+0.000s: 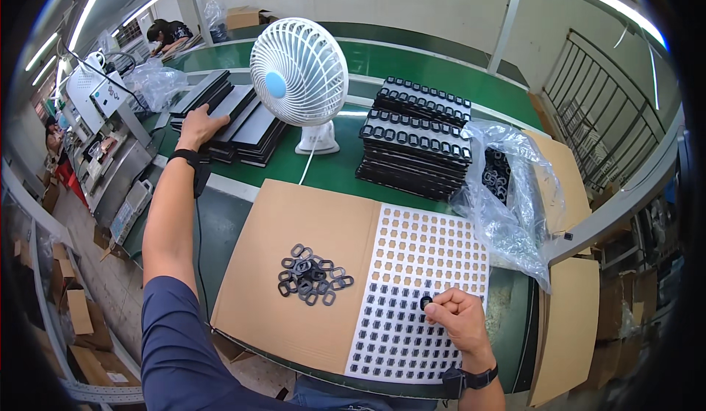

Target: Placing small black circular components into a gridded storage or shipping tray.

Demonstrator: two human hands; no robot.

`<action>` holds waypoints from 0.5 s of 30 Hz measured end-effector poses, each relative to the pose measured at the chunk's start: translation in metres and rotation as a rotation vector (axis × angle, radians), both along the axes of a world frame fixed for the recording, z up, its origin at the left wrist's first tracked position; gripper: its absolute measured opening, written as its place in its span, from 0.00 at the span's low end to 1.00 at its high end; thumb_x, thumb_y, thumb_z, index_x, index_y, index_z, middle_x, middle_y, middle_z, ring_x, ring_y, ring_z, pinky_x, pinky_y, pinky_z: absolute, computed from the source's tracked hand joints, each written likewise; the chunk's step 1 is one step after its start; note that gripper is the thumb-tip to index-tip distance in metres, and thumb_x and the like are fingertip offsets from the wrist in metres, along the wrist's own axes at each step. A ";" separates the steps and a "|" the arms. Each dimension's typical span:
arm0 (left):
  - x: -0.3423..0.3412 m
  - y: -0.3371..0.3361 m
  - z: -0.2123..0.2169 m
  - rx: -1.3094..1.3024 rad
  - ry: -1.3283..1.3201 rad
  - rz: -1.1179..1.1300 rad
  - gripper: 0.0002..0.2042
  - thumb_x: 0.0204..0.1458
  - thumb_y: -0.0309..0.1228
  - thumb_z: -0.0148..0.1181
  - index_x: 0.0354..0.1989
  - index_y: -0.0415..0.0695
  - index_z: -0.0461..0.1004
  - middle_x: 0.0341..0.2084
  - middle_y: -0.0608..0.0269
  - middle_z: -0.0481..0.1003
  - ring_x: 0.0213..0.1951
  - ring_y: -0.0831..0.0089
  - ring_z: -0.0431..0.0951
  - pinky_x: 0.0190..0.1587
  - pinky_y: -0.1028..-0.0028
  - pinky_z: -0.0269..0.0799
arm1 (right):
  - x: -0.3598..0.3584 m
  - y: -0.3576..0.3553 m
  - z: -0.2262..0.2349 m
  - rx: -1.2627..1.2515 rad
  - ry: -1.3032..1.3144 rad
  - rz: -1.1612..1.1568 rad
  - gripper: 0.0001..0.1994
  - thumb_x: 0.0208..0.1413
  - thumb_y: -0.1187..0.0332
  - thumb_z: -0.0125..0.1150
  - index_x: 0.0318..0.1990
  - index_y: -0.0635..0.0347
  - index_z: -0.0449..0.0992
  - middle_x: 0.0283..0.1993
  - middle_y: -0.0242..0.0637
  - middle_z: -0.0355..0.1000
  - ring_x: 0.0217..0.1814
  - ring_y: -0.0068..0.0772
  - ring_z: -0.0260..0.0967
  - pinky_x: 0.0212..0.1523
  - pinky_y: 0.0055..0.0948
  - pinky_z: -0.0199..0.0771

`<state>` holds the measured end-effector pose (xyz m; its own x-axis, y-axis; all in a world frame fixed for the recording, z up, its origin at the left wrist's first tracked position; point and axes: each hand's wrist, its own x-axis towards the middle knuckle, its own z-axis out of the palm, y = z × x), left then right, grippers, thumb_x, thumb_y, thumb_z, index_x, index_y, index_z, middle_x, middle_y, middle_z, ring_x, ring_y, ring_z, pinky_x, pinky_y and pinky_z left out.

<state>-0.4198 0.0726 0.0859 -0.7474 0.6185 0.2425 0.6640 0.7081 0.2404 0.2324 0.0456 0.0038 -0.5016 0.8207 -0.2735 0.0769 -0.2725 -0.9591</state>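
My left hand (200,127) reaches far forward to the stacked dark-edged grey panels (246,120) left of the fan. Its thumb and forefinger are spread over the top of the stack; the other fingers are partly hidden. Between the thumb and fingertips of my right hand (459,318) is a small black oval ring (426,303), held just above a white sheet (376,291) with rows of small cutouts. Dark pieces show in the sheet's nearer rows, brown in its farther rows. On the brown cardboard (257,264) to the left lies a loose pile of similar black rings (312,273).
A white fan (299,73) stands beyond the cardboard. Right of it rise stacks of black trays (415,150) topped with rows of ring-like parts. A clear plastic bag (515,223) holding black parts lies beside cardboard sheets (570,315). Another person (170,34) bends over at far left.
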 end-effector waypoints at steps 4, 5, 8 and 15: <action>-0.020 -0.021 -0.002 0.109 0.066 -0.044 0.40 0.47 0.56 0.61 0.61 0.34 0.72 0.58 0.35 0.73 0.60 0.48 0.74 0.64 0.61 0.67 | -0.002 -0.002 0.000 -0.011 0.014 0.002 0.05 0.58 0.76 0.69 0.37 0.67 0.78 0.28 0.36 0.80 0.28 0.19 0.76 0.32 0.20 0.76; -0.025 -0.029 0.001 0.133 0.080 -0.052 0.38 0.48 0.56 0.60 0.59 0.34 0.74 0.54 0.36 0.75 0.57 0.48 0.76 0.62 0.61 0.69 | -0.002 -0.002 0.000 -0.015 0.016 0.004 0.05 0.58 0.76 0.69 0.37 0.67 0.78 0.29 0.35 0.80 0.29 0.19 0.75 0.32 0.20 0.76; 0.002 -0.038 0.017 0.130 -0.002 -0.101 0.31 0.52 0.54 0.59 0.48 0.34 0.79 0.40 0.45 0.81 0.43 0.53 0.80 0.49 0.63 0.73 | 0.006 -0.003 -0.004 0.012 -0.014 -0.023 0.05 0.58 0.76 0.69 0.36 0.66 0.78 0.29 0.35 0.80 0.29 0.19 0.75 0.33 0.20 0.75; 0.144 -0.163 0.009 0.399 -0.384 -0.511 0.14 0.52 0.36 0.67 0.25 0.38 0.73 0.38 0.60 0.79 0.33 0.77 0.71 0.37 0.75 0.67 | 0.009 0.013 0.009 0.105 0.086 -0.092 0.02 0.59 0.76 0.65 0.36 0.66 0.78 0.31 0.36 0.79 0.32 0.20 0.75 0.37 0.20 0.75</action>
<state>-0.2758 -0.0909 0.0948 -0.4683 0.8306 0.3014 0.7044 0.1450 0.6948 0.2417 0.0583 0.0125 -0.4408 0.8862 -0.1426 -0.0276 -0.1721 -0.9847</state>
